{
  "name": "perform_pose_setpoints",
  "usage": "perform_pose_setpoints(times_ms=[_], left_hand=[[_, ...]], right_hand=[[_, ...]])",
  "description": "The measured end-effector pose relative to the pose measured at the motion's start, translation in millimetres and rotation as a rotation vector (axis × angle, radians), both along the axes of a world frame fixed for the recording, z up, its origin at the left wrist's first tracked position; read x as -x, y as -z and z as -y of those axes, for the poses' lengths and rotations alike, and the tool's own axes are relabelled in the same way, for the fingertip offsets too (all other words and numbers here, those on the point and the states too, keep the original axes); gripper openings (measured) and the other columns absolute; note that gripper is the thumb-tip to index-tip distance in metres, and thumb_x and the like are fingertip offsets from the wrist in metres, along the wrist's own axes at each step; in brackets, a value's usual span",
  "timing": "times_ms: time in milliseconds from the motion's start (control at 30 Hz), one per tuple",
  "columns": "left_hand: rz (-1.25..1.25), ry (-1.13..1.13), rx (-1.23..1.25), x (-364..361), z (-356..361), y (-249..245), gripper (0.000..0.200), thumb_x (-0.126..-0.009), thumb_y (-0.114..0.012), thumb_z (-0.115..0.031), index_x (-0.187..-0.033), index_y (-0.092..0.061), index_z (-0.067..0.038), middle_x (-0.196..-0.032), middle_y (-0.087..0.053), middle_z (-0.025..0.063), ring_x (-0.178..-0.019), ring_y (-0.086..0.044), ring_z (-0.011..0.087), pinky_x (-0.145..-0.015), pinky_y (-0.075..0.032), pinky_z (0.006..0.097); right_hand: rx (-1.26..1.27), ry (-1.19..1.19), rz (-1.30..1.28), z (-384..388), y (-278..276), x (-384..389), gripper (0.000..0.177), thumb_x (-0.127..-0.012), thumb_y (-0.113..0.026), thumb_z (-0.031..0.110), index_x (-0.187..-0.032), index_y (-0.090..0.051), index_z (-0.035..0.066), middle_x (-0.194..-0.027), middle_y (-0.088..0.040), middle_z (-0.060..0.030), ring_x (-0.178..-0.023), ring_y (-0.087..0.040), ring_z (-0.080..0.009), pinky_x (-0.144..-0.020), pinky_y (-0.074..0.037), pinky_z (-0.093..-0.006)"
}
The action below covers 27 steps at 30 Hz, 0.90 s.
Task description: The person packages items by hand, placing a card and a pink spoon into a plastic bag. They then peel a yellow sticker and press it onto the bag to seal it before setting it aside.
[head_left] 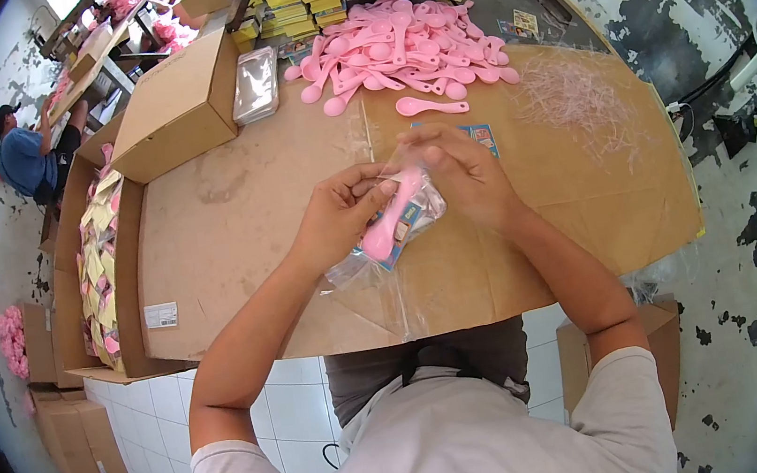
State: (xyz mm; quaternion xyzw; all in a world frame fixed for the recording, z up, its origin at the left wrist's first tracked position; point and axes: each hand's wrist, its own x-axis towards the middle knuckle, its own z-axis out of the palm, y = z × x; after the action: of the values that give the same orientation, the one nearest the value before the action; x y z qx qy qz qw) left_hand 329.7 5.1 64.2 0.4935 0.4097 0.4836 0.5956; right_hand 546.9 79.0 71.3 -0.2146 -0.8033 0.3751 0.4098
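A clear plastic bag with a pink spoon and a blue printed card in it hangs tilted over the cardboard-covered table. My left hand pinches the bag's upper left edge between thumb and fingers. At the bag's top end, my right hand has its thumb and fingers drawn together on the clear film; its fingertips are slightly blurred. Beyond the right hand another blue card lies partly hidden. A single pink spoon rests farther back.
A heap of pink spoons covers the back of the table. Clear bags lie beside a closed carton. An open box holds packed pieces at left. Thin plastic strips lie at right. A person sits far left.
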Motion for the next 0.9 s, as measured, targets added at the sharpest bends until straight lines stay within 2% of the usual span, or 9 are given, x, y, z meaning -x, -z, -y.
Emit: perform_pose_setpoints(times_ms=[100, 167, 233, 300, 367, 500, 600, 800, 900], left_hand=[[0.009, 0.065, 0.006, 4, 2, -9, 0.035, -0.104, -0.062, -0.015, -0.135, -0.060, 0.001, -0.108, -0.075, 0.0095, -0.090, -0.071, 0.0111, -0.075, -0.057, 0.0248], [0.004, 0.100, 0.013, 6, 4, -13, 0.036, -0.104, -0.062, -0.016, -0.136, -0.060, 0.000, -0.109, -0.074, 0.0099, -0.092, -0.070, 0.0110, -0.076, -0.057, 0.0254], [0.002, 0.146, 0.015, 7, 4, -12, 0.039, -0.103, -0.063, -0.017, -0.138, -0.058, 0.000, -0.109, -0.074, 0.0098, -0.093, -0.070, 0.0107, -0.078, -0.057, 0.0250], [0.004, 0.188, 0.011, 9, 6, -14, 0.041, -0.103, -0.063, -0.017, -0.140, -0.055, 0.000, -0.112, -0.074, 0.0098, -0.096, -0.069, 0.0107, -0.081, -0.056, 0.0254], [0.010, 0.226, 0.001, 11, 9, -21, 0.044, -0.103, -0.063, -0.018, -0.142, -0.052, 0.000, -0.117, -0.073, 0.0099, -0.099, -0.068, 0.0112, -0.083, -0.056, 0.0267], [0.045, 0.043, -0.201, 3, 15, -27, 0.046, -0.102, -0.061, -0.011, -0.145, -0.048, 0.000, -0.131, -0.066, 0.0112, -0.115, -0.065, 0.0166, -0.098, -0.052, 0.0316], [-0.095, 0.014, -0.381, 1, 19, -35, 0.048, -0.099, -0.058, -0.004, -0.146, -0.049, -0.001, -0.133, -0.065, 0.0097, -0.122, -0.062, 0.0182, -0.104, -0.049, 0.0329], [-0.242, -0.009, -0.476, -17, 37, -59, 0.045, -0.099, -0.061, -0.006, -0.142, -0.054, -0.002, -0.125, -0.069, 0.0077, -0.117, -0.065, 0.0169, -0.101, -0.050, 0.0319], [-0.233, -0.048, -0.416, -22, 35, -62, 0.037, -0.099, -0.064, -0.007, -0.136, -0.059, 0.000, -0.117, -0.072, 0.0075, -0.111, -0.068, 0.0154, -0.098, -0.052, 0.0302]], right_hand=[[0.392, -0.087, -0.160, 8, -20, -5, 0.035, -0.105, -0.055, 0.013, -0.139, -0.057, 0.003, -0.129, -0.064, -0.0084, -0.124, -0.055, -0.0187, -0.106, -0.044, -0.0377], [0.434, -0.176, -0.251, 6, -24, -5, 0.027, -0.102, -0.060, 0.010, -0.127, -0.065, 0.003, -0.132, -0.063, -0.0091, -0.124, -0.055, -0.0190, -0.105, -0.044, -0.0374], [0.266, -0.225, -0.153, 4, -34, -6, 0.021, -0.098, -0.064, 0.009, -0.118, -0.070, 0.003, -0.131, -0.064, -0.0094, -0.122, -0.056, -0.0202, -0.104, -0.045, -0.0374], [-0.106, -0.225, 0.132, 7, -52, -11, 0.017, -0.095, -0.067, 0.007, -0.112, -0.072, 0.004, -0.128, -0.066, -0.0095, -0.119, -0.059, -0.0221, -0.104, -0.045, -0.0379], [-0.248, -0.240, 0.145, 11, -79, -11, 0.014, -0.092, -0.071, 0.006, -0.105, -0.073, 0.004, -0.118, -0.068, -0.0075, -0.113, -0.061, -0.0243, -0.100, -0.047, -0.0388], [-0.687, -0.080, 0.295, 33, -141, -8, 0.010, -0.088, -0.072, 0.007, -0.097, -0.072, 0.004, -0.098, -0.070, -0.0065, -0.100, -0.064, -0.0258, -0.093, -0.048, -0.0390], [-0.737, 0.101, 0.463, 40, -154, -11, 0.010, -0.086, -0.072, 0.009, -0.094, -0.072, 0.004, -0.093, -0.068, -0.0093, -0.092, -0.065, -0.0272, -0.085, -0.050, -0.0389], [-0.464, 0.102, 0.336, 46, -144, -12, 0.012, -0.086, -0.071, 0.008, -0.094, -0.070, 0.000, -0.088, -0.065, -0.0117, -0.079, -0.063, -0.0300, -0.071, -0.050, -0.0403], [-0.484, 0.054, 0.282, 42, -128, -11, 0.012, -0.087, -0.071, 0.008, -0.094, -0.070, -0.001, -0.085, -0.063, -0.0121, -0.075, -0.062, -0.0285, -0.067, -0.049, -0.0391]])
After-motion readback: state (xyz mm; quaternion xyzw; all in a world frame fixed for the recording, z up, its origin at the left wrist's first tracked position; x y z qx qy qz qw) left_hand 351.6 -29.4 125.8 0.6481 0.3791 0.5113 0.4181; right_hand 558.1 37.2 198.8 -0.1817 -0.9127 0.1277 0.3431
